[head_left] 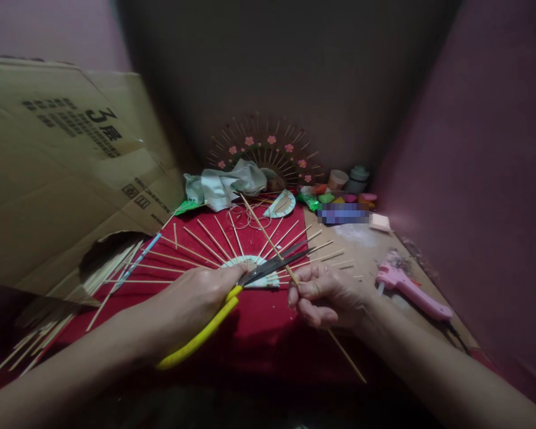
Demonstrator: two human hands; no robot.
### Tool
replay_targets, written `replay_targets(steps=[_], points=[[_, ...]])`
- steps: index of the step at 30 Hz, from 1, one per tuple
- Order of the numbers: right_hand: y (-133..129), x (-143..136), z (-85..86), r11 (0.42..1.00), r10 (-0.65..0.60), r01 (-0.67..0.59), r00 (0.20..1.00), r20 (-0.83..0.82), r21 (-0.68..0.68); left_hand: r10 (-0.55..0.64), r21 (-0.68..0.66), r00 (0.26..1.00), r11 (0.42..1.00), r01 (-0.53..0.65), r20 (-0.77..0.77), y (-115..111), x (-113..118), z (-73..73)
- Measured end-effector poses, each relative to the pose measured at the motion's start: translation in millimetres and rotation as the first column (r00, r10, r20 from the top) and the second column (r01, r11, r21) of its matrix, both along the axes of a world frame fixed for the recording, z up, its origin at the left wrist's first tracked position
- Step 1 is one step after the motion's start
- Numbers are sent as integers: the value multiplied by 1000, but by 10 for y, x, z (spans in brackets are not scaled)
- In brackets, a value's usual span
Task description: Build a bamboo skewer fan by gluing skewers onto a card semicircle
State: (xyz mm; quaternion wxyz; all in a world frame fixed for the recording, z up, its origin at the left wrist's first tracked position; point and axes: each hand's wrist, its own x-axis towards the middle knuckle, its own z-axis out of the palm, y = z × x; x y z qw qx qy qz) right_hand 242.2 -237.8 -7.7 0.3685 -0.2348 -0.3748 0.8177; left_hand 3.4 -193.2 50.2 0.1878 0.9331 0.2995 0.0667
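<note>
Thin wooden stick (259, 222): slants across the scissors (264, 270), above the red cloth (259, 319). My right hand (339, 293) pinches it just beside the blades, presumably for steadiness; my left hand (192, 301) grips the yellow handles, likely to control the blades' angle.

Yellow scissor handles (201, 339); red cloth (268, 351); pink glue gun (413, 293).
</note>
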Motion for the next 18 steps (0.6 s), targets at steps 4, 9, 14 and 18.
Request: replay_targets(steps=[4,9,14,18], points=[[15,13,16,1000,-10,10,1000,-10,14,32,-25,999,999,-32,-5,3,14,-26],[31,25,54,997,-63,64,997,-48,29,64,-64,998,996,-62,18,62,-9,-138],[34,-15,87,984,-176,176,984,-5,39,131,-93,990,986,-135,-46,54,18,-56],[12,-83,116,926,-375,370,925,64,79,164,-73,982,983,-171,-91,4,40,-1]])
